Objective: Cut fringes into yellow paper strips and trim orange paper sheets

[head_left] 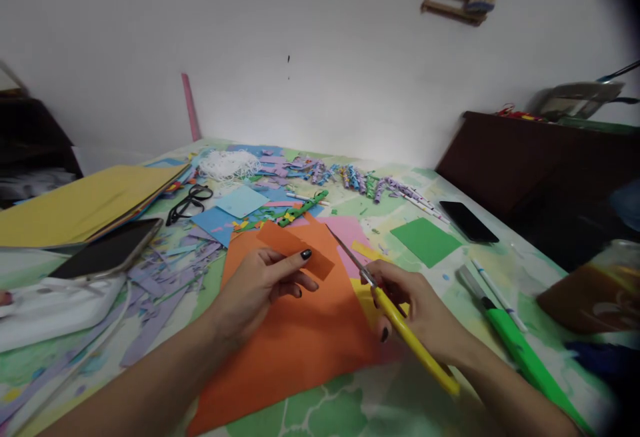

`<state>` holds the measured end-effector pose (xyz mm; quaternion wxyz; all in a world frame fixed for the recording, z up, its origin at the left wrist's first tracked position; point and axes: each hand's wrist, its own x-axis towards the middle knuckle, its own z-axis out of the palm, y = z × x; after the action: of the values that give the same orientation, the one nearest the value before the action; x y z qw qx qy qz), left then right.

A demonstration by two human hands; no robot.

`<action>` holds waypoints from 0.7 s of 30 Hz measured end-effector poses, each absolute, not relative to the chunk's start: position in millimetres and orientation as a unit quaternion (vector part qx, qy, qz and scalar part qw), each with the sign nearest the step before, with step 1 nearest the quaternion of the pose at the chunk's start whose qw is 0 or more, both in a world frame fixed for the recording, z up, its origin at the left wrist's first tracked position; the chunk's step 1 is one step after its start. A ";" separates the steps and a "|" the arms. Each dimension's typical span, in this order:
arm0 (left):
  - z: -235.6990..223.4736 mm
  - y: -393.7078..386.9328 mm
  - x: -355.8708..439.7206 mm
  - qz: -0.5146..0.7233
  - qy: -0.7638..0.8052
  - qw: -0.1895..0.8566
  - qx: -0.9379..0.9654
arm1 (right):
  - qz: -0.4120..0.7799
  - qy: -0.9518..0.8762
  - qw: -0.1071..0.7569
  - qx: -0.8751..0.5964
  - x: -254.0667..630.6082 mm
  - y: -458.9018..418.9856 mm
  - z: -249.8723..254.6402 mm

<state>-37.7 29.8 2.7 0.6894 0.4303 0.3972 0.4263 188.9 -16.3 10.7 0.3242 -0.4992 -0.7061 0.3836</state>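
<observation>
My left hand point(273, 280) pinches a small strip of orange paper point(320, 264) between thumb and fingers, above a large orange sheet point(280, 350). In my right hand point(410, 297) is a pair of scissors point(413, 342) with yellow handles, its blades pointing up and left. The blade tips are apart from the strip, to its right. Whether the blades are parted is hard to make out. Pink paper point(345, 232) and yellow paper point(367, 300) lie partly under the orange sheet and my right hand.
A green paper square point(425, 241), a black phone point(469, 221) and a green-handled cutter point(525, 354) lie on the right. To the left are glasses point(189, 202), another phone point(107, 248), a yellow folder point(90, 204) and purple paper scraps point(160, 317). Rolled paper curls point(350, 177) line the back.
</observation>
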 end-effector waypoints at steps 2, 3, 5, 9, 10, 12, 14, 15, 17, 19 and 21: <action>1.7 28.9 -37.2 0.420 0.404 0.684 0.438 | 0.366 -0.724 0.311 -0.495 193.4 -19.6 7.5; 1.3 28.6 -36.7 0.417 0.404 0.686 0.438 | 0.358 -0.732 0.303 -0.495 194.6 -21.5 6.5; 0.7 28.0 -35.6 0.406 0.398 0.697 0.437 | 0.335 -0.749 0.281 -0.498 194.9 -24.7 5.9; 0.1 26.6 -34.4 0.388 0.380 0.714 0.442 | 0.293 -0.770 0.261 -0.504 193.1 -27.9 7.2; -0.1 26.5 -34.5 0.391 0.378 0.714 0.441 | 0.290 -0.771 0.260 -0.504 193.2 -28.4 7.7; -0.8 26.8 -35.0 0.401 0.379 0.709 0.439 | 0.286 -0.773 0.254 -0.506 194.0 -29.4 8.6; -1.2 28.0 -35.8 0.406 0.384 0.705 0.437 | 0.274 -0.777 0.249 -0.509 195.5 -30.0 9.2; -1.3 28.7 -36.2 0.405 0.386 0.702 0.440 | 0.265 -0.779 0.249 -0.510 196.3 -30.0 9.4; -1.2 29.7 -36.7 0.398 0.390 0.699 0.449 | 0.244 -0.785 0.250 -0.511 197.5 -29.7 9.3; -1.2 29.9 -36.8 0.393 0.391 0.697 0.456 | 0.232 -0.790 0.248 -0.511 197.9 -29.0 8.8; -2.0 29.5 -36.2 0.389 0.390 0.697 0.460 | 0.232 -0.791 0.242 -0.512 197.5 -28.6 8.0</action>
<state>-36.2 29.5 -2.0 0.6967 0.4596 0.3895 0.3895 197.5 -28.6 8.0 0.2424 -0.5117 -0.7909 0.2324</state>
